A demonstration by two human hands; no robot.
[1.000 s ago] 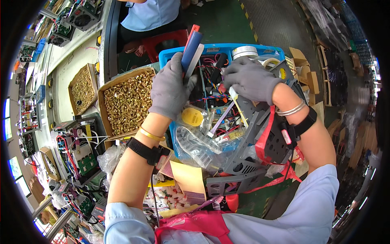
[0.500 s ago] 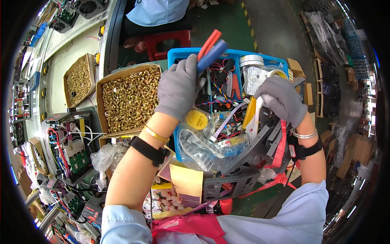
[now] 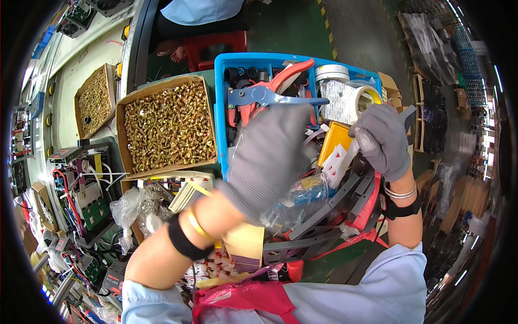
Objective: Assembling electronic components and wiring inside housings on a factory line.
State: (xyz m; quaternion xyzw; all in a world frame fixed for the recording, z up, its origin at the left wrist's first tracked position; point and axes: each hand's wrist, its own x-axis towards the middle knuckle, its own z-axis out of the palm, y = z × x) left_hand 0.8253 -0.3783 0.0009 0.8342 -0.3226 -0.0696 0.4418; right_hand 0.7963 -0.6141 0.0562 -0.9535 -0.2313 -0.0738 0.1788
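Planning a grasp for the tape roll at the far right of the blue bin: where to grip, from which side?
Grip the tape roll across its outer rim, coming from above. It stands on edge with the open core facing right, top rim exposed. The right hand is beside it; the left hand holds the blue-and-red hand tool.

The gloved left hand [image 3: 270, 156] grips a blue and red hand tool [image 3: 270, 94], raised over a blue crate [image 3: 221, 97] crammed with tools and parts. The gloved right hand [image 3: 382, 139] is closed on a small dark piece just beside a tape roll [image 3: 350, 101]. Left of the crate sits a cardboard box of brass screws [image 3: 167, 127], with a second screw box [image 3: 94, 100] farther left.
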